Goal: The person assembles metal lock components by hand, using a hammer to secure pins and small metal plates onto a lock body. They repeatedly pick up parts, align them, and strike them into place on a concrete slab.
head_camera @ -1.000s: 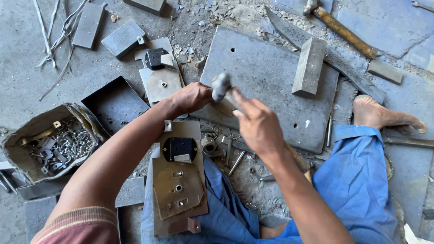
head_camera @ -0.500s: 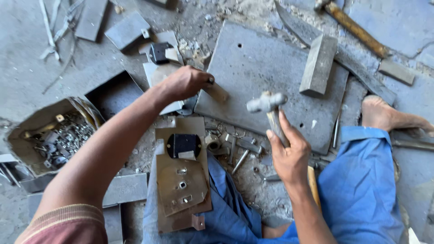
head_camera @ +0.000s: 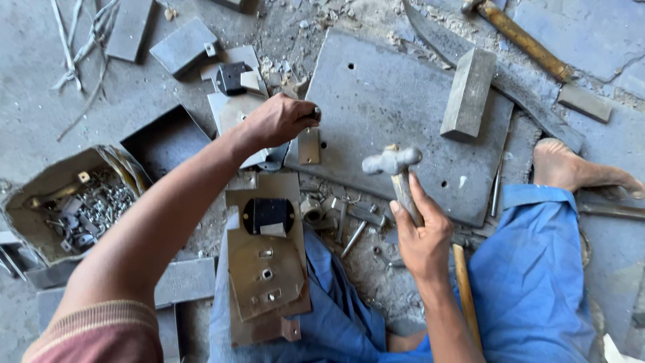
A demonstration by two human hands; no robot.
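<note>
My right hand [head_camera: 422, 235] grips the wooden handle of a small ball-peen hammer [head_camera: 393, 163], its head raised over the near edge of a large grey steel plate [head_camera: 390, 87]. My left hand [head_camera: 279, 121] is closed around a small dark punch, its tip set on a small flat metal piece [head_camera: 309, 145] lying at the plate's left edge. On my lap lies a brass-coloured lock plate [head_camera: 267, 259] with a black part fitted at its top. Small loose metal parts [head_camera: 336, 215] lie between the lock plate and the steel plate.
A torn cardboard box [head_camera: 67, 202] of screws and small fittings sits at the left. A steel block [head_camera: 468, 94] stands on the plate. Another hammer [head_camera: 517, 37] lies top right. My bare foot [head_camera: 581, 171] rests at right. Metal sheets and offcuts litter the floor.
The hammer has swung up and away from my left hand, then held raised to the right. My left hand stays at the plate's left edge on the small piece.
</note>
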